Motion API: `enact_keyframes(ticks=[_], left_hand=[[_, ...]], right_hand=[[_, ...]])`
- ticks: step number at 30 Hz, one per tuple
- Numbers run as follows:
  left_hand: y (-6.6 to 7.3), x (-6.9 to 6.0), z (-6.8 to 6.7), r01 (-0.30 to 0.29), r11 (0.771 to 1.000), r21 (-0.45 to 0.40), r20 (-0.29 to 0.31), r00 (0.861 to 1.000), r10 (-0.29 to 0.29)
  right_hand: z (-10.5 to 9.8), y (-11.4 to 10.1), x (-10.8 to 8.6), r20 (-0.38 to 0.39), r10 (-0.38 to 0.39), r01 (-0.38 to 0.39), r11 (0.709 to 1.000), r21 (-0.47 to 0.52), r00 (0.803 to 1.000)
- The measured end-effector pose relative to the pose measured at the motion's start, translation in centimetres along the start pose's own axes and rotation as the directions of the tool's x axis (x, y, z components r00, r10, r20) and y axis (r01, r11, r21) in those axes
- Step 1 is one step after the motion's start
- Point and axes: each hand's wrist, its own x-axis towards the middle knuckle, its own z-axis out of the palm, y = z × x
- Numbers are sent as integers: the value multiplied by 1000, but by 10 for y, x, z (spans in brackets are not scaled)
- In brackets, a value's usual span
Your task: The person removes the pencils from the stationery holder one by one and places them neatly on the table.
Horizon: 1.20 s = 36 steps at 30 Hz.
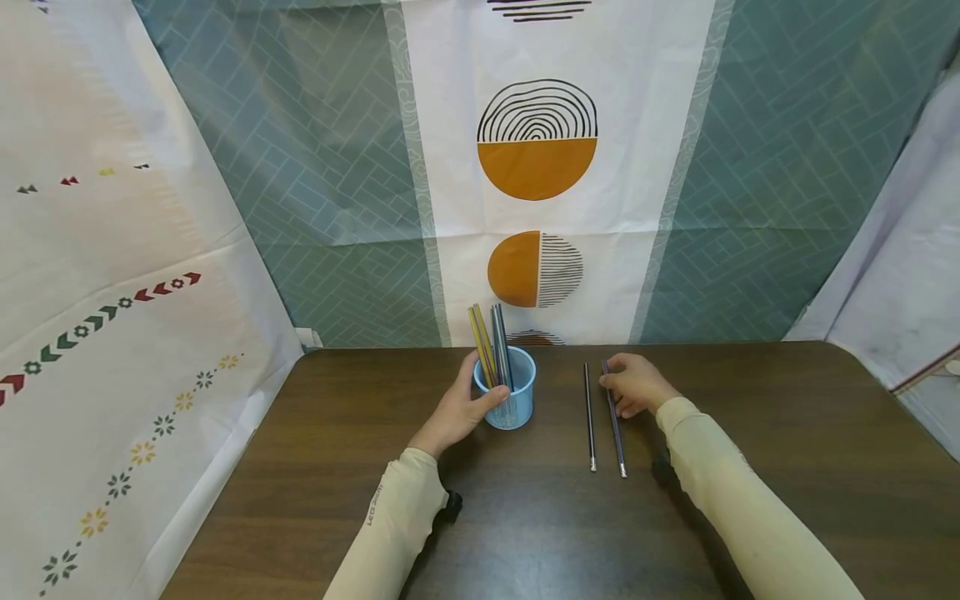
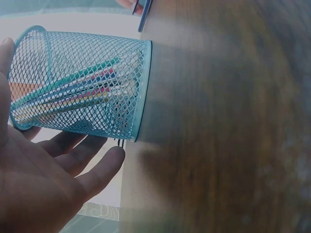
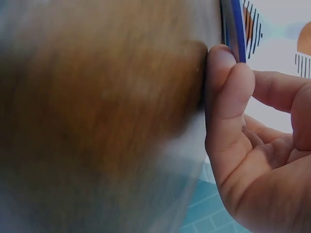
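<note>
Brown table: one cup, two pencils right of it.
Left hand half-curls round the cup; right hand pinches the rightmost pencil. Only left wrist view resolves mesh.

Left fingers grip cup; right fingers pinch pencil.

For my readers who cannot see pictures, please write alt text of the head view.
A person's left hand grips a light-blue cup of pencils on a brown table, while the right hand pinches a dark pencil beside another. Patterned cloth hangs behind.
</note>
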Motion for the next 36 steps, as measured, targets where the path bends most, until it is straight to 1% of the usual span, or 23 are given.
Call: enact_keyframes(ticks=[2, 4, 9, 11, 14, 15, 18, 20, 22, 25, 26, 28, 29, 32, 36], left_hand=[[1, -1, 0, -4, 1000, 0, -1, 1000, 4], [-5, 3, 0, 0, 1000, 1, 1, 1000, 0], [-29, 14, 2, 1, 1000, 8, -10, 1000, -1], [-33, 16, 3, -6, 1000, 13, -20, 1000, 7], [-35, 16, 3, -9, 1000, 24, -30, 1000, 10], [-36, 16, 3, -8, 1000, 27, -32, 999, 8], [-37, 17, 3, -4, 1000, 27, -32, 999, 5], [-36, 17, 3, 0, 1000, 22, -26, 1000, 0], [-33, 17, 2, 7, 1000, 17, -14, 1000, -6], [-18, 10, 0, 8, 1000, 11, -3, 1000, -8], [-18, 10, 0, 11, 1000, 13, 0, 1000, -11], [-18, 10, -1, 7, 1000, 19, -5, 1000, -7], [-20, 11, 0, 3, 1000, 21, -11, 1000, -2], [-36, 18, 2, -5, 999, 32, -24, 1000, 6], [-37, 17, 4, -31, 999, 32, -35, 999, 32]], right_hand=[[2, -1, 1, -8, 6, -6, 1000, -9, 1000], [3, -2, 2, -18, 16, -16, 1000, -18, 1000], [4, -4, 3, -25, 17, -19, 997, -73, 1000], [4, -4, 4, -24, 17, -20, 996, -92, 1000], [3, -4, 6, -26, 16, -19, 994, -109, 1000], [3, -5, 6, -30, 5, -9, 993, -116, 1000], [3, -8, 5, -53, -64, 57, 991, -123, 997], [3, -13, 4, -69, -139, 130, 985, -117, 988], [4, -19, 4, -82, -210, 202, 975, -94, 974], [8, -33, 3, -108, -272, 267, 962, -57, 956], [9, -38, 3, -118, -286, 283, 958, -40, 951], [14, -47, 3, -140, -308, 309, 951, -19, 941], [16, -52, 2, -148, -319, 320, 947, -16, 936], [24, -66, 1, -159, -361, 362, 932, -19, 919], [34, -84, -1, -158, -409, 404, 913, -64, 899]])
